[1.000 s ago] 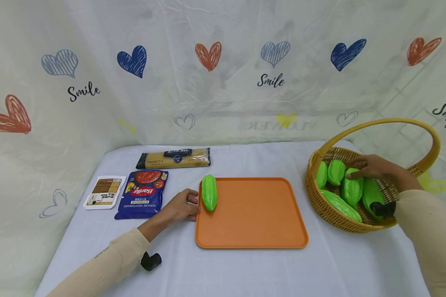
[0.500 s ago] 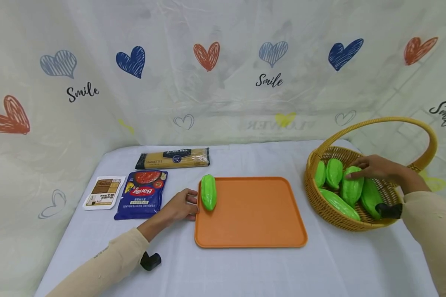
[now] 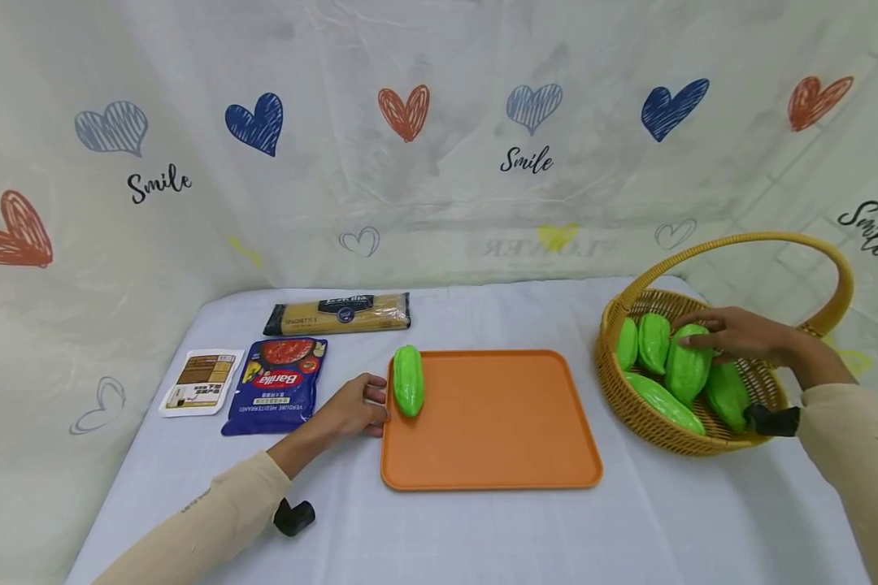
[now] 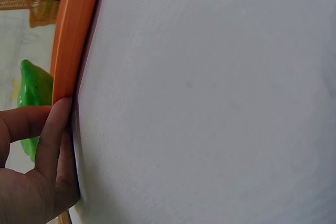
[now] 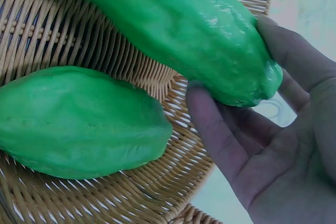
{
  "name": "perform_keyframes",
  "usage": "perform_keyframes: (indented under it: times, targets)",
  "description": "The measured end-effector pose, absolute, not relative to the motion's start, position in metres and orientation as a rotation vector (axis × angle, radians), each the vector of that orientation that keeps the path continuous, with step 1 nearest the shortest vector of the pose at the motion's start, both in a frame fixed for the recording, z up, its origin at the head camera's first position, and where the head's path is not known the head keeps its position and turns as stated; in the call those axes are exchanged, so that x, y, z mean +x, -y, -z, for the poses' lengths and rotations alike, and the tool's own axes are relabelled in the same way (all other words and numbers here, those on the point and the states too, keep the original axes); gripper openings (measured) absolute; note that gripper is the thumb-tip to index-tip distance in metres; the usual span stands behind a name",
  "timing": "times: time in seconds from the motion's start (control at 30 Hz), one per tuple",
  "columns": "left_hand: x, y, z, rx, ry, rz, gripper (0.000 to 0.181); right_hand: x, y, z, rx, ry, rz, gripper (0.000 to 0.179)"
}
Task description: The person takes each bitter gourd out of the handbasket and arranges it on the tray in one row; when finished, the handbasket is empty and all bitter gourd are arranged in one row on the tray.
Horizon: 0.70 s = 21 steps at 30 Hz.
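In the head view my right hand [image 3: 749, 337] reaches into the wicker basket [image 3: 680, 441]. It pinches one end of a glossy green gourd-like fruit [image 3: 688, 366], thumb on one side and fingers on the other. The right wrist view shows that fruit [image 5: 184, 35] tilted above the basket wall, with another green fruit [image 5: 84, 124] lying below it. My left hand [image 3: 354, 406] holds the left edge of the orange tray [image 3: 497, 431]; in the left wrist view its fingertips pinch the rim. One green fruit [image 3: 409, 382] lies on the tray near that edge.
Several more green fruits lie in the basket, whose tall handle [image 3: 746, 237] arches over the right forearm. Left of the tray are a blue Barilla pouch [image 3: 276, 390], a white flat pack [image 3: 202, 383] and a spaghetti packet [image 3: 338, 314]. A heart-print sheet [image 3: 439, 187] hangs behind.
The right hand has settled its grip on the fruit in the basket, which has risen and tilted slightly. The left hand stays at the tray's edge. The head view has shifted a little.
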<state>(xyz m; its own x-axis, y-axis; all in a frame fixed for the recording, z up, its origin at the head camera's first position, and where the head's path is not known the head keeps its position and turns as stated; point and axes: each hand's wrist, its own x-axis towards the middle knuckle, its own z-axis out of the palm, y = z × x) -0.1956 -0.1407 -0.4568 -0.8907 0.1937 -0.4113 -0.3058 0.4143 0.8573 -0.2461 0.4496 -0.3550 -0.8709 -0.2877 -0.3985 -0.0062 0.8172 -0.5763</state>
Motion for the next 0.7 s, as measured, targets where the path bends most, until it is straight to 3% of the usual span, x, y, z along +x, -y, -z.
perform_keyframes:
  times: [0.7]
  targets:
    - [-0.195, 0.143, 0.456, -0.071, -2.224, -1.48, 0.058, -0.234, -0.441, 0.336, -0.286, -2.611, 0.862, 0.051]
